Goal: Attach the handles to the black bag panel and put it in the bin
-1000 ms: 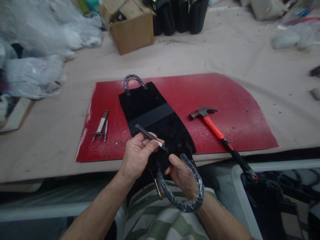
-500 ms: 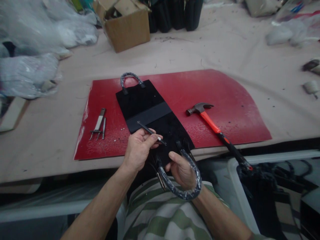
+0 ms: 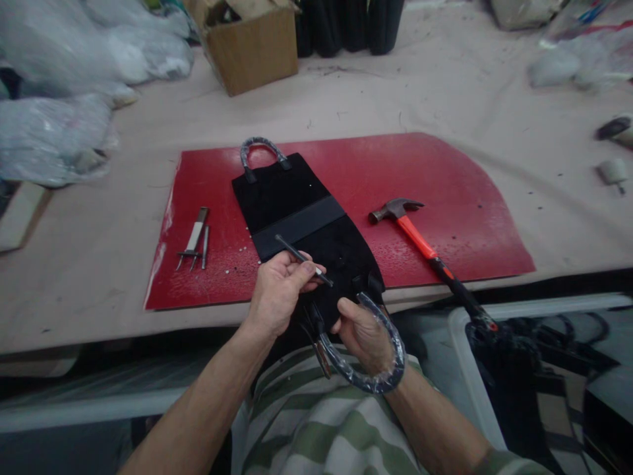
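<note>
A black bag panel point(image 3: 277, 191) with a handle at each end lies across a red mat point(image 3: 420, 165), its near end hanging over the table edge. The far handle point(image 3: 262, 140) and the near handle point(image 3: 366, 382) are wrapped in clear plastic. My left hand point(image 3: 277, 290) pinches a thin dark metal rod point(image 3: 294, 251) with a whitish spot, held slantwise over the panel. My right hand point(image 3: 363, 333) reaches through the near handle and grips the panel's near edge, thumb on top. A claw hammer point(image 3: 418, 237) with an orange-and-black handle rests right of the panel.
Left on the mat lie a pronged punch point(image 3: 192, 241) and a slim metal rod point(image 3: 205, 247). Behind stand a cardboard box point(image 3: 252, 53) and black upright pieces point(image 3: 351, 26). Plastic bags point(image 3: 54, 135) crowd the left. A white bin point(image 3: 467, 369) holding black pieces is at the lower right.
The panel's near end and near handle have shifted slightly to the right with my right hand, and that edge now bends more. My left hand keeps its pinch on the rod.
</note>
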A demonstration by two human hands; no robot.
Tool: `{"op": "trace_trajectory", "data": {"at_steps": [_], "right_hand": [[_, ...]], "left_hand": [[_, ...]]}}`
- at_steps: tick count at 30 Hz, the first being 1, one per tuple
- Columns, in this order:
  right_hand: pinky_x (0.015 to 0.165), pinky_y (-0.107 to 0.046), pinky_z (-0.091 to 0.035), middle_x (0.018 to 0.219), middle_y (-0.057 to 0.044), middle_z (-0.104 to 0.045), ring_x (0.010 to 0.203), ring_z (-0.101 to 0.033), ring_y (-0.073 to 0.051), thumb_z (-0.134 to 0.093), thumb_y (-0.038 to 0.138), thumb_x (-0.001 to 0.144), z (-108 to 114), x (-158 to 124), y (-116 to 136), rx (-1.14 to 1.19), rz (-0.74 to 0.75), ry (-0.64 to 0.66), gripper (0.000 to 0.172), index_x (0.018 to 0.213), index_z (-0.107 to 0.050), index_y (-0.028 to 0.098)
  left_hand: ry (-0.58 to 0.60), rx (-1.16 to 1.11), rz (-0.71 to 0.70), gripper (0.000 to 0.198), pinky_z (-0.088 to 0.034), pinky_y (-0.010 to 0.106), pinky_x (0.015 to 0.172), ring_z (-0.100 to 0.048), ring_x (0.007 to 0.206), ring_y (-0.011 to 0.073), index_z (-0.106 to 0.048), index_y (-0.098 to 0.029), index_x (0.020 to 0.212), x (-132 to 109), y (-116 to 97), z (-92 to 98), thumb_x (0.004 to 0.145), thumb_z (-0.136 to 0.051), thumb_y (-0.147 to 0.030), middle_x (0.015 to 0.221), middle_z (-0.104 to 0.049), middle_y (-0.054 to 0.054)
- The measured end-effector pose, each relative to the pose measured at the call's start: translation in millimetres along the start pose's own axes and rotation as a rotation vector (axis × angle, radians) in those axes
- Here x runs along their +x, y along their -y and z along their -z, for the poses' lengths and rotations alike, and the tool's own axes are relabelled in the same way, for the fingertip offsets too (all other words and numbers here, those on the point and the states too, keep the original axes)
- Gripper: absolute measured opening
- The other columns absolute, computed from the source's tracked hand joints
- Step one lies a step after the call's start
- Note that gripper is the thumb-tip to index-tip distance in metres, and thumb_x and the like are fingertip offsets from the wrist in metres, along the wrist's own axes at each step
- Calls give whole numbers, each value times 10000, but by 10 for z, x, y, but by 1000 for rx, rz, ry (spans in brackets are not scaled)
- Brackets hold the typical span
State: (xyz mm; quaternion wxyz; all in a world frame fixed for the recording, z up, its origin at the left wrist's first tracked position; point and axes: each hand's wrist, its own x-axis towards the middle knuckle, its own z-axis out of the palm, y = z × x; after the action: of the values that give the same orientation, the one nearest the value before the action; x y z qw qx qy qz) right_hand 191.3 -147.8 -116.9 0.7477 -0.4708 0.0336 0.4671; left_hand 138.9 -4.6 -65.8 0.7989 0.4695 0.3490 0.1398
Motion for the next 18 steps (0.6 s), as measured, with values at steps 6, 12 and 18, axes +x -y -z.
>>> {"op": "trace_trajectory", "data": {"at_steps": [6, 12, 18], "right_hand": [[454, -160, -466, 478, -2, -581, 426, -525, -72, -858, 447, 616, -65, -16, 19, 56, -36, -41, 352, 527, -685, 153], [438, -160, -451, 460, 3, -570, 406, -507, -68, -867, 429, 604, -88, -17, 24, 90, -53, -53, 345, 540, -684, 144], [477, -187, -483, 464, -12, -569, 447, -551, -95, -857, 457, 608, -78, -25, 9, 37, -52, -67, 382, 503, -668, 144]], "left_hand": [[4, -9, 19, 385, -548, 153, 615, -706, 715, 119, -605, -128, 947, 28, 4, 34, 718, -820, -350, 826, -761, 66], [6, -14, 7, 382, -556, 160, 607, -708, 706, 124, -610, -131, 942, 31, -23, 45, 710, -828, -343, 823, -763, 61], [22, 9, -19, 366, -560, 166, 614, -712, 715, 131, -614, -137, 936, 21, -15, 78, 719, -827, -340, 824, -764, 58]]}}
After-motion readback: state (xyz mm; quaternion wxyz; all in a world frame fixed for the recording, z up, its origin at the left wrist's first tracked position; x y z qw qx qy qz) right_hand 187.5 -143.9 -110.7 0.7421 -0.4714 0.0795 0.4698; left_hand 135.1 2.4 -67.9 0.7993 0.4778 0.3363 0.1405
